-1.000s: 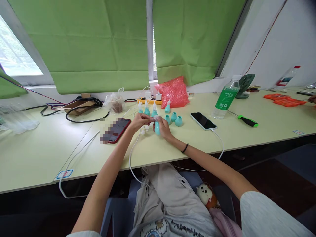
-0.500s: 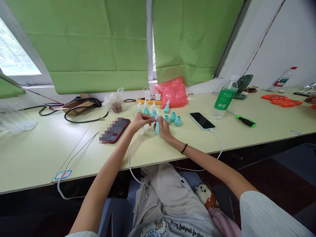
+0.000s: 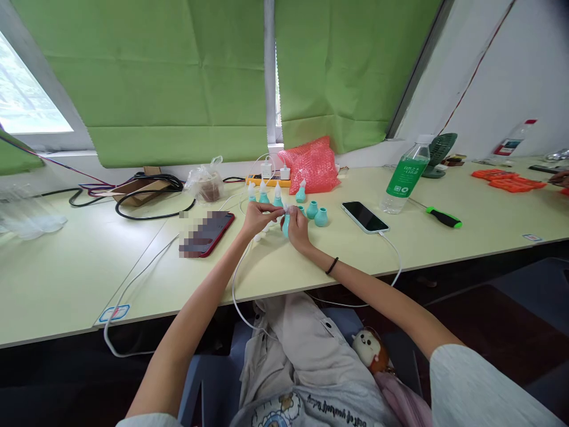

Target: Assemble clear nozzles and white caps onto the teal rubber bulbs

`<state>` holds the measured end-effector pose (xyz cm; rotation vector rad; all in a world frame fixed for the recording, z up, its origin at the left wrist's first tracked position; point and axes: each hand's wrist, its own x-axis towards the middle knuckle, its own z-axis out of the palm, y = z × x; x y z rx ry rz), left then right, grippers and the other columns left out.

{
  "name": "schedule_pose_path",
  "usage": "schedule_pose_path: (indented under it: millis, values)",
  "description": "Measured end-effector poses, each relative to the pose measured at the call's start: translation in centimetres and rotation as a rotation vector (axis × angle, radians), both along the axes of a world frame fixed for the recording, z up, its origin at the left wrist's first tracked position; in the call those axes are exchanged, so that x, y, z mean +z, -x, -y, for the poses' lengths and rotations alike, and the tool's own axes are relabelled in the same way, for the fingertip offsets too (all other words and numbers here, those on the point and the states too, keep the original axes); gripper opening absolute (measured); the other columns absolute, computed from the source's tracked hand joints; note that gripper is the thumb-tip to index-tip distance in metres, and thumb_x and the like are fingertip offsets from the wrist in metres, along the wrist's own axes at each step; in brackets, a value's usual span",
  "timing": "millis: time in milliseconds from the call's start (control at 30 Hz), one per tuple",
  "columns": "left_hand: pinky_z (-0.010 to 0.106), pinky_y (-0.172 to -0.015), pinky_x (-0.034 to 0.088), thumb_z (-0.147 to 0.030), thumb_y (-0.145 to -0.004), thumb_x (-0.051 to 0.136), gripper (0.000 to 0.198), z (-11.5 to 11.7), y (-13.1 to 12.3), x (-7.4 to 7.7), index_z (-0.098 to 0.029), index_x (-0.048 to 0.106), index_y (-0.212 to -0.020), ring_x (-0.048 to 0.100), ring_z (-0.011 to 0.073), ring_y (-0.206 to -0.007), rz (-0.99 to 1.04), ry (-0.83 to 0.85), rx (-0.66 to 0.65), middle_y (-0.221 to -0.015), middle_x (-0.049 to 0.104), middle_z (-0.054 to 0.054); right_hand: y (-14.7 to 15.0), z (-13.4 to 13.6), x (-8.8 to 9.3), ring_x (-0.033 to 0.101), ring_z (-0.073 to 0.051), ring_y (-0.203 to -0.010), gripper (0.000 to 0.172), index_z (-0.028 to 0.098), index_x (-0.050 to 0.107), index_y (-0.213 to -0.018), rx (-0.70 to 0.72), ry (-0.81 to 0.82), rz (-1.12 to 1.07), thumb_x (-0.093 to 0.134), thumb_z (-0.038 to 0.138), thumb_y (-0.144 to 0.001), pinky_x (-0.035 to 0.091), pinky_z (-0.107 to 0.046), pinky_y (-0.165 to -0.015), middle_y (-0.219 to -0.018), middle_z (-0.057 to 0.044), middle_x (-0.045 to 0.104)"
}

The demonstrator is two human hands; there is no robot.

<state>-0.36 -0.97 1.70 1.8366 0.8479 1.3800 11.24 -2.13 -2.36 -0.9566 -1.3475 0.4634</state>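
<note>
My right hand [image 3: 298,229] is wrapped round a small turquoise bulb [image 3: 285,226], held upright just above the table. The fingertips of my left hand [image 3: 260,217] pinch a clear nozzle tip [image 3: 285,210] at the bulb's mouth; the fingers partly hide how it sits. Behind my hands stand several turquoise bulbs with clear pointed tips, one of them the tipped bulb [image 3: 301,191] at the right. Bulbs with bare open necks, such as the open bulb [image 3: 320,217], stand beside my right hand. Some loose clear tips [image 3: 259,236] lie under my left hand.
A red-cased phone [image 3: 217,232] lies left, a white phone [image 3: 365,217] right, both near white cables. Further right are a green-labelled bottle [image 3: 405,178] and a screwdriver [image 3: 443,217]. A pink bubble-wrap bag [image 3: 311,166] and power strip [image 3: 255,181] are behind. Another person's hand [image 3: 560,178] shows far right.
Both hands have shifted slightly right and up with the bulb. My left fingertips have moved onto the clear tip at its mouth, and the grip on the bulb stays.
</note>
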Motion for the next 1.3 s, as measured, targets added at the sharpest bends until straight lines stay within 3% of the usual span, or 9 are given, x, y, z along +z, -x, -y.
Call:
schedule_pose_path:
  millis: [300, 833, 1100, 1300]
  values:
    - [0.02, -0.046, 0.041, -0.028, -0.06, 0.065, 0.016, 0.7, -0.3, 0.5, -0.013, 0.069, -0.065, 0.049, 0.0086, -0.049, -0.063, -0.086, 0.001, -0.06, 0.061, 0.004, -0.1, -0.3, -0.4, 0.048, -0.012, -0.054, 0.034, 0.021, 0.04, -0.067, 0.047, 0.01, -0.032, 0.022, 0.042, -0.086, 0.039, -0.024, -0.053, -0.053, 0.002, 0.047]
    - [0.018, -0.046, 0.043, -0.022, -0.061, 0.059, 0.013, 0.7, -0.3, 0.5, -0.01, 0.063, -0.059, 0.048, 0.0066, -0.047, -0.119, -0.055, 0.026, -0.056, 0.058, 0.002, -0.1, 0.1, 0.0, 0.045, -0.011, -0.044, 0.038, 0.021, 0.038, -0.059, 0.159, 0.057, -0.107, 0.028, 0.049, -0.083, 0.035, -0.023, -0.045, -0.045, 0.004, 0.043]
    - [0.018, -0.047, 0.043, -0.015, -0.059, 0.056, 0.007, 0.7, -0.4, 0.7, -0.01, 0.06, -0.056, 0.05, 0.0066, -0.047, -0.043, -0.002, 0.012, -0.053, 0.056, 0.0, 0.1, 0.2, 0.6, 0.046, -0.01, -0.04, 0.039, 0.02, 0.039, -0.059, 0.229, 0.088, -0.186, 0.032, 0.053, -0.079, 0.034, -0.022, -0.038, -0.046, 0.004, 0.045]
    - [0.021, -0.049, 0.047, -0.018, -0.059, 0.058, 0.009, 0.2, -0.1, 0.6, -0.009, 0.059, -0.059, 0.054, 0.0089, -0.047, 0.038, 0.117, -0.068, -0.054, 0.059, 0.001, 0.2, 0.0, 0.8, 0.049, -0.011, -0.041, 0.041, 0.02, 0.039, -0.059, 0.301, 0.131, -0.24, 0.035, 0.057, -0.076, 0.035, -0.022, -0.036, -0.046, 0.003, 0.048]
